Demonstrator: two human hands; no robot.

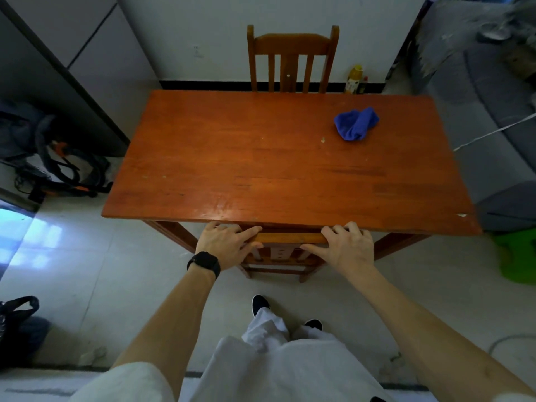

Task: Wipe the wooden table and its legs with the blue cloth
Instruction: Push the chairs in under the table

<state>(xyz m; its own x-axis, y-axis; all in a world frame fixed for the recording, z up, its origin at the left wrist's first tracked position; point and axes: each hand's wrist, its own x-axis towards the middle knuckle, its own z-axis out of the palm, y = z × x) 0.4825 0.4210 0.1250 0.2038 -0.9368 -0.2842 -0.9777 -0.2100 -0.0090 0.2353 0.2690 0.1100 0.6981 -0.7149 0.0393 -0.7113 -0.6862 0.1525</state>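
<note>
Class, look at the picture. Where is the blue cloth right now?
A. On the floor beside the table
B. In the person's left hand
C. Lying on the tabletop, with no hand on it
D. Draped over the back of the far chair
C: the blue cloth lies crumpled on the wooden table toward its far right corner, while the left hand and right hand hold the near chair.

We wear a black smartwatch (204, 263) on a black strap, on the wrist behind our left hand (224, 243). Our forearms are bare below white sleeves (130, 381). We have loose white trousers (275, 367), perhaps shorts, and black shoes (260, 304).
</note>
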